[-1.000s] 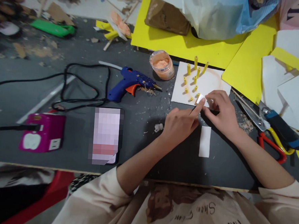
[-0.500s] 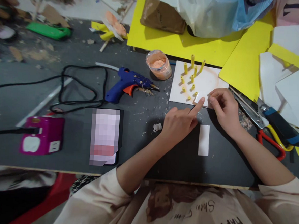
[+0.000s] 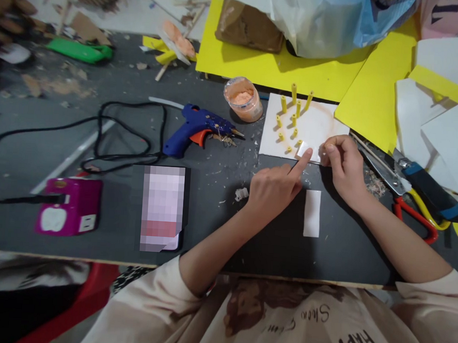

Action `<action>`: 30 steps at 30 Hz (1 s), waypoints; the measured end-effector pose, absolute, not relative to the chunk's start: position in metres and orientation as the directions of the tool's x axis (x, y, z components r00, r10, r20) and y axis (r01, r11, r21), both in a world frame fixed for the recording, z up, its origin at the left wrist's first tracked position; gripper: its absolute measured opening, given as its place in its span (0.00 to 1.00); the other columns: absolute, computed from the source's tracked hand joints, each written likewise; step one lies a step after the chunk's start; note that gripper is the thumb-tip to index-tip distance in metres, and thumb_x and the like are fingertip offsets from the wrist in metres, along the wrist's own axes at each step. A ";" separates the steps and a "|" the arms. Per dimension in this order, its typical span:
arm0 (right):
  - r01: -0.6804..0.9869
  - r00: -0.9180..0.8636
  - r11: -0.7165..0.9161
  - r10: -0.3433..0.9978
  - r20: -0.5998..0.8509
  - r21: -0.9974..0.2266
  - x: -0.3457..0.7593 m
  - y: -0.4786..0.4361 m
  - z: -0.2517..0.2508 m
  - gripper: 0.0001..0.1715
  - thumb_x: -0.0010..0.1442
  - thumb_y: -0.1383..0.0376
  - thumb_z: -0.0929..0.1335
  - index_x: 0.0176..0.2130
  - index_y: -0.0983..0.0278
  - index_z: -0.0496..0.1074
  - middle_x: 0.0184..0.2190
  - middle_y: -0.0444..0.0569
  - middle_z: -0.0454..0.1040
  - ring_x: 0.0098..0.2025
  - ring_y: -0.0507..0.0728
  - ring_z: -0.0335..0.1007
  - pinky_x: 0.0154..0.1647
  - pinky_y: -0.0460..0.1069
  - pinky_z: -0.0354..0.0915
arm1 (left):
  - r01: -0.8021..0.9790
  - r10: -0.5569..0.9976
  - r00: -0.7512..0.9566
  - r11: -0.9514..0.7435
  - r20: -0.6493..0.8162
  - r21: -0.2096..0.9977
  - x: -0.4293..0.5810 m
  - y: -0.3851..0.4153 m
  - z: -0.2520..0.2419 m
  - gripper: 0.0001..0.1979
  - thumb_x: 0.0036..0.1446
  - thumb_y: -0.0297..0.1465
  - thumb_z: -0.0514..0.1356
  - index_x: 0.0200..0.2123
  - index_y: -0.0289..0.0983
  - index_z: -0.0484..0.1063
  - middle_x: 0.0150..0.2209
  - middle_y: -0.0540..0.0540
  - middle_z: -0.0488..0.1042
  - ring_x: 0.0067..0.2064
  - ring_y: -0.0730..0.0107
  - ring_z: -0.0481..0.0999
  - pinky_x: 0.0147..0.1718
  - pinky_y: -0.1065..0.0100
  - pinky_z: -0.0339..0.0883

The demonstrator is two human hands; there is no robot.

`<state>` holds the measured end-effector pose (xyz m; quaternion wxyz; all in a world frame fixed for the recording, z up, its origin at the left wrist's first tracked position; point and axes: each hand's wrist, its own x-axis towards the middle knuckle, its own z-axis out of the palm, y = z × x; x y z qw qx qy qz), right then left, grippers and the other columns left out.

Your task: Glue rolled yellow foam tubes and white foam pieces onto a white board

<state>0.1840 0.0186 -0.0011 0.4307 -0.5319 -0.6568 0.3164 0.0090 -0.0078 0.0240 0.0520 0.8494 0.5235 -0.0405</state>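
Note:
A white square board (image 3: 268, 140) lies in front of me, with several short yellow sticks (image 3: 298, 109) standing upright on it in a curve. My left hand (image 3: 276, 187) has its index finger stretched out, the tip pressing on a small white strip (image 3: 303, 149) at the board's near edge; its other fingers are curled. At the board's near right corner, my right hand (image 3: 345, 165) is closed in a pinch of thumb and index finger. Whatever the pinch holds, if anything, is too small to make out. A white paper rectangle (image 3: 312, 214) lies on the table between my forearms.
Left of the board stand an open jar of peach-coloured paste (image 3: 244, 101) and a blue glue gun (image 3: 195, 128) with its cord. A phone (image 3: 162, 209) and a magenta box (image 3: 70, 206) lie further left. To the right are scissors (image 3: 414, 219) and a utility knife (image 3: 426, 183). Yellow sheets (image 3: 320, 73) lie behind.
My right hand's thumb and fingertips have shifted slightly to the right and up. My left index finger keeps to the same spot on the strip. The view has shifted a little.

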 end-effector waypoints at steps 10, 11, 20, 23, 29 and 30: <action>0.410 0.006 0.212 0.972 0.235 -0.887 0.185 0.022 -0.001 0.16 0.69 0.52 0.56 0.36 0.59 0.60 0.23 0.39 0.63 0.25 0.51 0.63 0.34 0.51 0.64 | 0.896 0.900 0.436 -0.431 -0.021 0.107 0.006 -0.009 0.015 0.29 0.64 0.32 0.49 0.68 0.44 0.51 0.33 0.49 0.77 0.30 0.70 0.74 0.28 0.69 0.61; 0.403 0.004 0.204 0.974 0.225 -0.892 0.185 0.022 -0.001 0.15 0.69 0.52 0.57 0.37 0.59 0.60 0.23 0.40 0.64 0.25 0.51 0.63 0.33 0.51 0.64 | 0.897 0.901 0.434 -0.428 -0.027 0.112 0.007 -0.009 0.015 0.29 0.64 0.32 0.49 0.68 0.44 0.51 0.33 0.49 0.76 0.30 0.70 0.74 0.28 0.69 0.61; 0.486 -0.115 0.286 0.958 0.263 -0.826 0.184 0.019 0.004 0.11 0.59 0.61 0.67 0.42 0.60 0.64 0.30 0.42 0.66 0.26 0.50 0.62 0.30 0.49 0.64 | 0.892 0.898 0.439 -0.433 -0.019 0.127 0.006 -0.008 0.015 0.27 0.65 0.32 0.48 0.67 0.41 0.54 0.31 0.49 0.76 0.29 0.70 0.75 0.28 0.70 0.60; 0.415 -0.035 0.233 0.970 0.240 -0.880 0.184 0.020 0.001 0.07 0.62 0.59 0.66 0.36 0.61 0.64 0.28 0.41 0.67 0.26 0.50 0.64 0.29 0.48 0.63 | 0.887 0.911 0.413 -0.402 -0.001 0.229 0.003 -0.009 0.018 0.25 0.65 0.32 0.48 0.65 0.39 0.57 0.30 0.50 0.77 0.29 0.71 0.75 0.29 0.71 0.62; 0.331 0.047 0.261 0.955 0.292 -0.907 0.184 0.020 0.013 0.14 0.64 0.54 0.65 0.34 0.60 0.65 0.23 0.38 0.66 0.21 0.48 0.61 0.24 0.47 0.60 | 0.598 0.676 0.733 -0.693 0.075 0.403 -0.002 -0.032 0.036 0.16 0.62 0.37 0.56 0.51 0.38 0.71 0.49 0.41 0.76 0.48 0.61 0.76 0.47 0.62 0.68; 0.356 0.063 0.261 0.951 0.302 -0.897 0.187 0.019 0.019 0.14 0.65 0.54 0.65 0.33 0.60 0.65 0.22 0.38 0.65 0.21 0.48 0.61 0.24 0.47 0.60 | 0.564 0.631 0.774 -0.728 0.057 0.390 -0.002 -0.038 0.037 0.19 0.60 0.38 0.59 0.53 0.38 0.70 0.57 0.39 0.71 0.55 0.56 0.72 0.52 0.59 0.67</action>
